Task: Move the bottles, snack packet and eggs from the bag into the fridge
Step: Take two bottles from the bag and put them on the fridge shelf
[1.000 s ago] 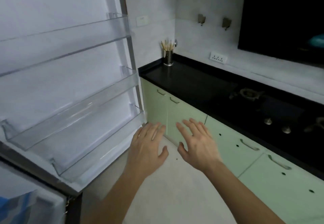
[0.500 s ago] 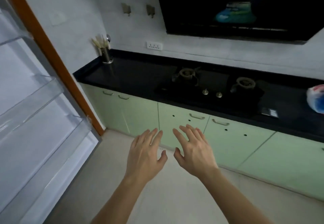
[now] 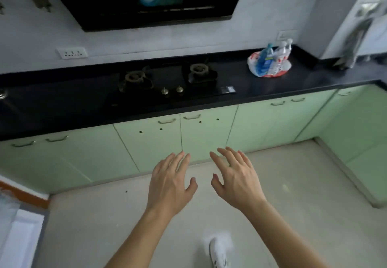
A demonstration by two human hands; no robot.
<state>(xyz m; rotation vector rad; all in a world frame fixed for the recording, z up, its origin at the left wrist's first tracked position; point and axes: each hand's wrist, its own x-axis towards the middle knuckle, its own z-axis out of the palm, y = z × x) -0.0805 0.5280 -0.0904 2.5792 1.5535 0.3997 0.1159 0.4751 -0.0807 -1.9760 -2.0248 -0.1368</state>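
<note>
The left hand [image 3: 170, 180] and right hand [image 3: 236, 180] are held spread and empty, well apart from the bag [image 3: 253, 62], apparently freed for its bottles [image 3: 281, 58] to be lifted.

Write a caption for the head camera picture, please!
Empty left hand and right hand held out; the bag with bottles sits on the black counter.

Far beyond the right hand [image 3: 236, 180], the bag [image 3: 256, 66] on the desk [image 3: 310, 79] hid most of the bottles [image 3: 282, 47]; what else lay inside was too small to tell. Down-left of the left hand [image 3: 169, 184], the blurred fridge door [image 3: 21, 236] was cut off by the frame's edge. Below both hands, a blurred shoe [image 3: 218, 251] ran off the bottom.
</note>
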